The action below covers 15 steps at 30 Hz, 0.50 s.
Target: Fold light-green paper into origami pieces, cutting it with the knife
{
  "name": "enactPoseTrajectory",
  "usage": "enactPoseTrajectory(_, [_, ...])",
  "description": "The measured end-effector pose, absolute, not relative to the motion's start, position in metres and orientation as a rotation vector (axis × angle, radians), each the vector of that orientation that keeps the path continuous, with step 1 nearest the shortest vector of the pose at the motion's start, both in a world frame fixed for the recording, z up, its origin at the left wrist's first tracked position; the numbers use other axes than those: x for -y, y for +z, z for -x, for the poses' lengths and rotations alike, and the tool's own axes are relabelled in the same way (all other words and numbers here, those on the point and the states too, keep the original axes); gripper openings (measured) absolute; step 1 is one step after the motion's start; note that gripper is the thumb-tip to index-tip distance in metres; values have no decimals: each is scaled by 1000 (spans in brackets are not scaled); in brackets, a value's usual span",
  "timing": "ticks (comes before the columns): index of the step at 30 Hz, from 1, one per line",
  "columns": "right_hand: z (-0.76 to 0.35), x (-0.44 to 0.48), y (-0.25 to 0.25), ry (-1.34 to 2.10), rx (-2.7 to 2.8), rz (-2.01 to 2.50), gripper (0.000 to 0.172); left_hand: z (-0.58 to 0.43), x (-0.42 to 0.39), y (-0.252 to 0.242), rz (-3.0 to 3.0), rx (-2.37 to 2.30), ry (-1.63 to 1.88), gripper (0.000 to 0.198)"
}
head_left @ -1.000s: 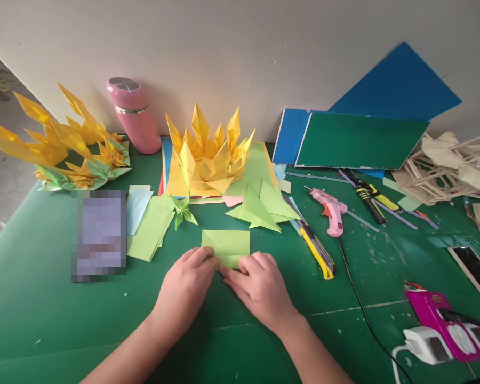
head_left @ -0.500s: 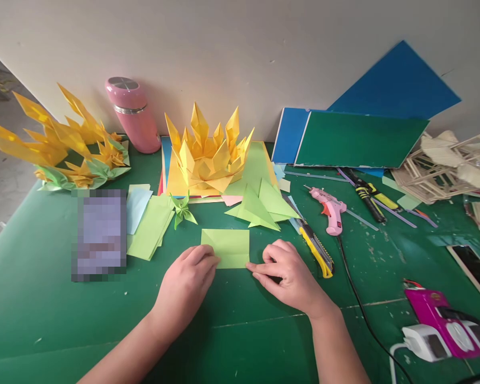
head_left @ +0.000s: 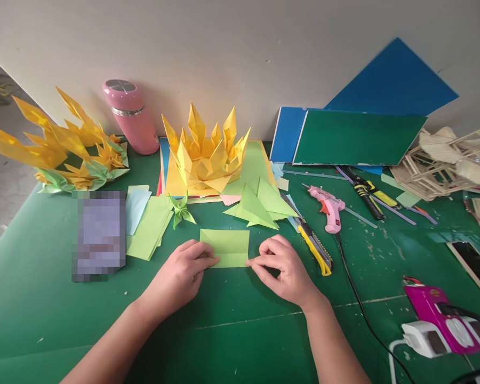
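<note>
A light green sheet of paper (head_left: 231, 248) with a crease across it lies on the green table in front of me. My left hand (head_left: 187, 271) is closed, its thumb and fingers on the lower left corner of the paper. At the lower right corner, my right hand (head_left: 283, 268) pinches the edge with its fingertips, the other fingers curled. Just beyond the sheet are a small green folded paper flower (head_left: 181, 210) and several folded green pointed pieces (head_left: 258, 205). A yellow utility knife (head_left: 314, 248) lies right of my right hand.
A yellow paper crown (head_left: 208, 173) sits on coloured sheets at the back. Left are green papers (head_left: 150, 229), another yellow paper piece (head_left: 44, 144) and a pink flask (head_left: 132, 125). Right are a pink glue gun (head_left: 330, 208), its black cord (head_left: 352, 285) and a magenta power strip (head_left: 436, 309).
My left wrist and forearm have dropped outward to the left, and my right hand has lifted slightly. Both hands stay at the paper's lower corners. The view has shifted slightly.
</note>
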State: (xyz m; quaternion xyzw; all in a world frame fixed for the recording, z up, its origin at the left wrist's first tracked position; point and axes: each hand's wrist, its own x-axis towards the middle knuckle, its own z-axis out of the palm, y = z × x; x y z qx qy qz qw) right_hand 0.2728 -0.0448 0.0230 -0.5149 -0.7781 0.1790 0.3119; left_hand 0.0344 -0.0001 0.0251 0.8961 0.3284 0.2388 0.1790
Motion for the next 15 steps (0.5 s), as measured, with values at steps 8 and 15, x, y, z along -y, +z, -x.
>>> enactPoseTrajectory(8, [-246,35,18,127,2011,1422,26,-40,6,24,-2642,-998,726,37])
enactPoseTrajectory(15, [-239,33,12,141,2129,1495,39,-44,11,24,-2666,-987,650,32])
